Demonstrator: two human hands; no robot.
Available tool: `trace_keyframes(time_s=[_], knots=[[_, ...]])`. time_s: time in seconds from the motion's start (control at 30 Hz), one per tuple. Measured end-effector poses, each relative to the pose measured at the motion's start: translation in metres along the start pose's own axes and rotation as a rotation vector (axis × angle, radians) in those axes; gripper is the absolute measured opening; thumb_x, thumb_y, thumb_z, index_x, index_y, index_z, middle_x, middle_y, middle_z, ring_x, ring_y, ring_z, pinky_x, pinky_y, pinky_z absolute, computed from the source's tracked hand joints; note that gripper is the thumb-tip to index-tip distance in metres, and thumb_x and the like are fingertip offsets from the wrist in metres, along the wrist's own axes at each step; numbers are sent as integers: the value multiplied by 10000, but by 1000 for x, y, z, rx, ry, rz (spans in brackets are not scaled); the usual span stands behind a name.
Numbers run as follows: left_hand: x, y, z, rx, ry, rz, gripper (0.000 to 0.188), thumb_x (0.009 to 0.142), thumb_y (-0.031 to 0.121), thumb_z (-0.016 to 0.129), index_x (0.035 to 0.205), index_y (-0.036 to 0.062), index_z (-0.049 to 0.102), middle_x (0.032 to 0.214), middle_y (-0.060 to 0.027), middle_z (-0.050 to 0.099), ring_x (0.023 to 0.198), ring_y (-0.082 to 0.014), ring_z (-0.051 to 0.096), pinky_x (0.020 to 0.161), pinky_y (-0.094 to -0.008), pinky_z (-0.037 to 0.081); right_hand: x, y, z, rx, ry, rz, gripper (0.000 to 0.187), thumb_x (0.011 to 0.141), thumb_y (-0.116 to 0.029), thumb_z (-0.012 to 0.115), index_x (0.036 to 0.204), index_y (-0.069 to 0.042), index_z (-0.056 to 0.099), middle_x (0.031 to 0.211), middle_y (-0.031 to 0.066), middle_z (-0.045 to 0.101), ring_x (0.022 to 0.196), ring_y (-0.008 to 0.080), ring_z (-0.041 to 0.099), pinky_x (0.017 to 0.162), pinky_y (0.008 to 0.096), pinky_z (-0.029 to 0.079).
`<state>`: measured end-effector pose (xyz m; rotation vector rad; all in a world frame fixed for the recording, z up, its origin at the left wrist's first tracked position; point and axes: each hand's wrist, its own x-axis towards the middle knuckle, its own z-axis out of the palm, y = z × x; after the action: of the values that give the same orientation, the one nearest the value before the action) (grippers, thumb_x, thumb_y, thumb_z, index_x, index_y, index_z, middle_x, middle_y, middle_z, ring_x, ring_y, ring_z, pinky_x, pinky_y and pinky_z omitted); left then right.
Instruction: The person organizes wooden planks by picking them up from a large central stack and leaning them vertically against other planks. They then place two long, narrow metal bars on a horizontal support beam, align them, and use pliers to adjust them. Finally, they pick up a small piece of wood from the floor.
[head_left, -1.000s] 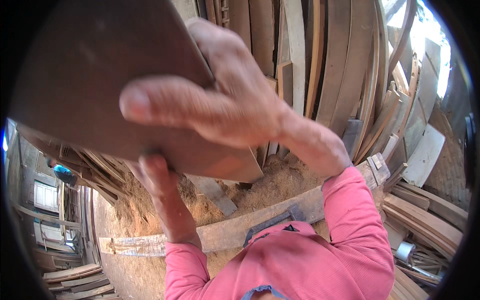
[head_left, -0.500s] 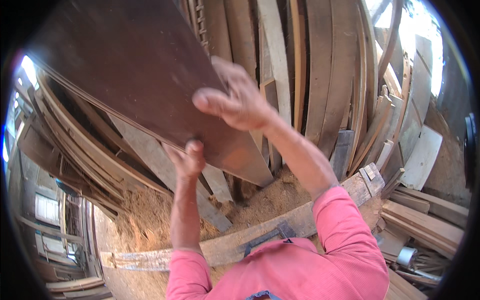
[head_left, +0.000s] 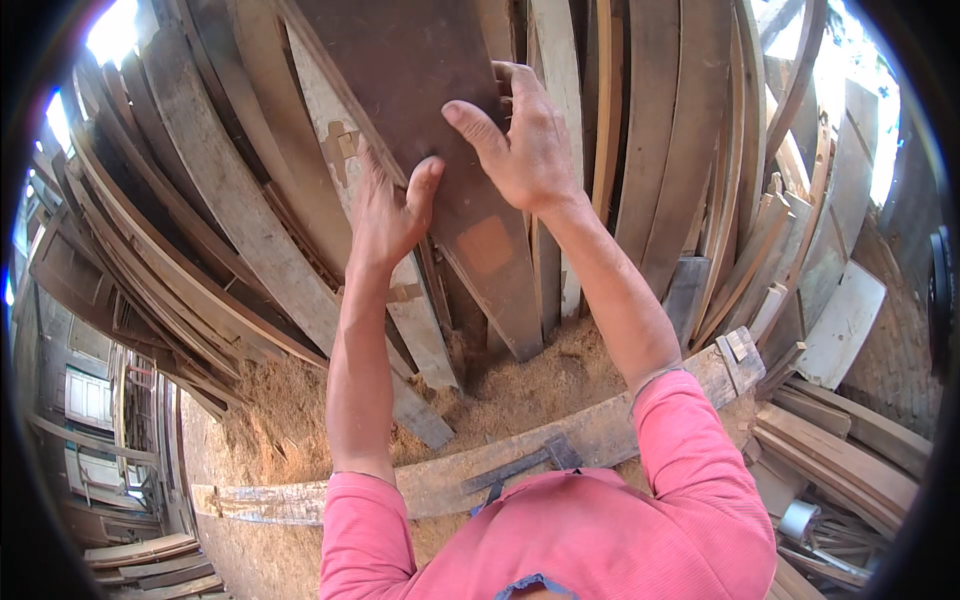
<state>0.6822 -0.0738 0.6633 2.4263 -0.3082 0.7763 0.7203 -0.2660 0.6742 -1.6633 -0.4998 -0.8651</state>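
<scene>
A long dark brown wooden board [head_left: 465,205] stands tilted before me, its top running past the upper rim of the picture. A lighter reddish patch [head_left: 485,246] marks its face close to the lower end, which reaches down to the sawdust. My left hand [head_left: 390,220] grips the board's left edge, thumb at the front, most fingers hidden behind. On the opposite edge, my right hand [head_left: 532,150] holds higher up, its thumb on the face and its fingers curled round the side.
Many upright planks [head_left: 660,130] lean behind the board and to both sides. Sawdust [head_left: 275,420] covers the ground at their feet. A long worn beam [head_left: 440,485] crosses just in front of me, with a dark metal bracket [head_left: 525,466] on it. Stacked lumber [head_left: 840,465] lies at right.
The board has swung from a strong leftward slant to more upright, moving right at its top. Both hands have moved up with it, still holding its edges.
</scene>
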Motion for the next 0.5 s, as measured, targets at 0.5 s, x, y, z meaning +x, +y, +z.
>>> trace_keyframes(time_s=[0.5], knots=[[73, -44, 95, -197, -70, 2, 750, 807, 375, 787, 1263, -46, 365, 1142, -258, 644, 1046, -381, 660, 878, -434, 516, 52, 70, 44, -411, 67, -29, 1133, 758, -552, 765, 1471, 115, 190, 1368, 362, 408, 1290, 428, 445, 1098, 480, 347]])
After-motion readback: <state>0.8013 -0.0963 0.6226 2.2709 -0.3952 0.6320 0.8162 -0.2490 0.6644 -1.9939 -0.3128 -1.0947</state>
